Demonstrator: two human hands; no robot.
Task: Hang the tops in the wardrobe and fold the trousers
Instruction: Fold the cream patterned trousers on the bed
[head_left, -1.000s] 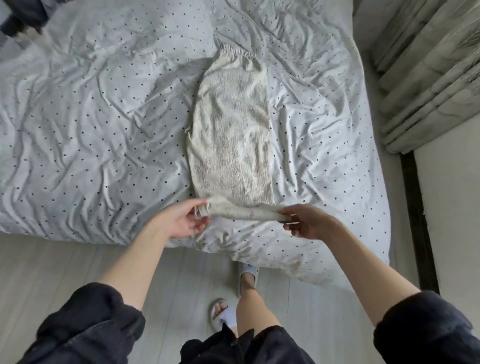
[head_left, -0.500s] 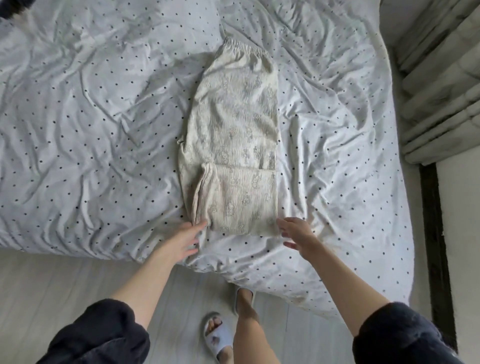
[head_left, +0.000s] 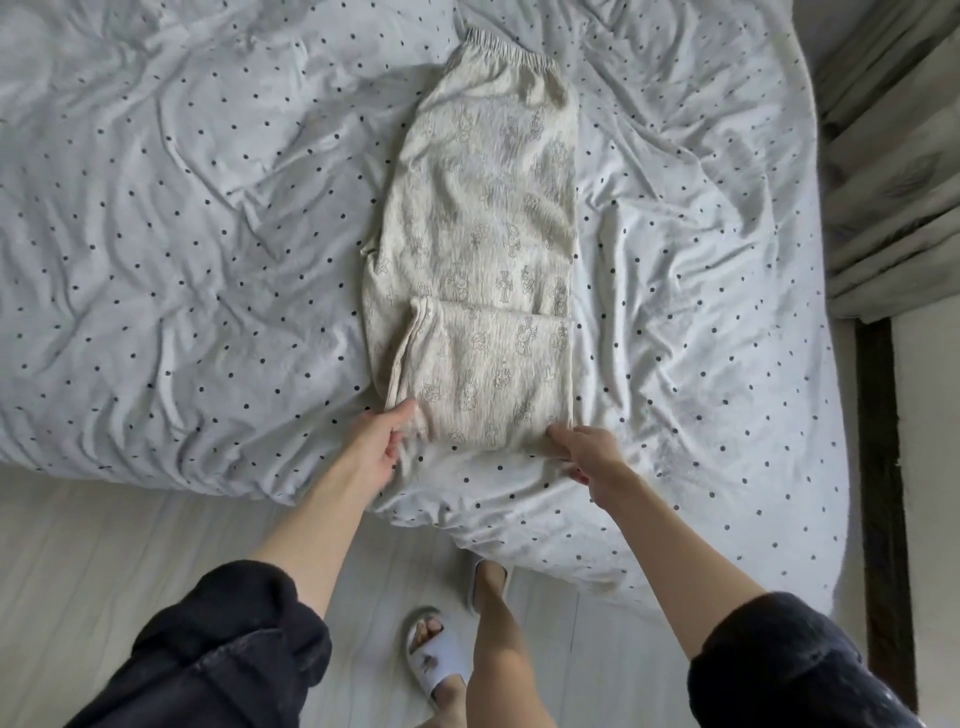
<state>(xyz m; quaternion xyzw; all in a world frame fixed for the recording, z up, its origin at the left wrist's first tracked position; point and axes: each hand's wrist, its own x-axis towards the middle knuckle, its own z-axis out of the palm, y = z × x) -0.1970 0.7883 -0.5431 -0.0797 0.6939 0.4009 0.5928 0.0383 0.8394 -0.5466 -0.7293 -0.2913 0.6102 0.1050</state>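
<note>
Head view, looking down at the bed (head_left: 156, 260), which has a white duvet cover with small dark dots, heavily creased.

Trousers (head_left: 483, 249): cream, with a faint grey printed pattern. I see them lying lengthwise in the middle of the bed, elastic waistband toward the far edge, folded in half along their length so they form one narrow strip. The hem end is folded up over the strip, making a doubled panel at the near end. That fold sits close to the bed's near edge.

Left hand (head_left: 376, 447): at the near-left corner of the fold. Fingers reach forward to the cloth, fingertips touching the corner. I cannot tell from here whether they pinch the fabric or only press against it.

Right hand (head_left: 587, 449): at the near-right corner of the fold, fingers bent downward onto the cloth edge. Again I cannot tell if it is a grip or a mere touch; slight blur there.

Both forearms bare, dark sleeves (head_left: 223, 660) pushed up at the elbow.

Below the bed edge: pale plank floor (head_left: 104, 545), two feet in white slippers (head_left: 434, 660). Grey curtain (head_left: 893, 156) at the bed's right side.
</note>
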